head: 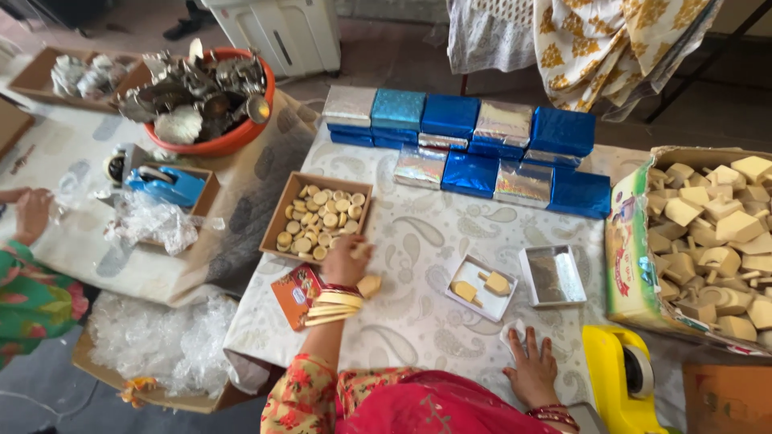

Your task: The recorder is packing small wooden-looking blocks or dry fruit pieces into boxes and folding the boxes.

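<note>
Left hand point(344, 261) at near edge of disc tray point(318, 215), fingers clenched on a disc point(359, 251). Right hand point(531, 371) flat, released, on table point(418, 321) near open white box point(481, 287). Risk: sleeve or bangles nudging tray, spilling discs.

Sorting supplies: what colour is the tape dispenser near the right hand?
Yellow: the tape dispenser beside the right hand, head view.

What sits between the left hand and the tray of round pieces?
Nothing visible. The left hand is at the near edge of the brown tray of round pieces, with no object between. The right hand rests flat on the tablecloth.
</note>
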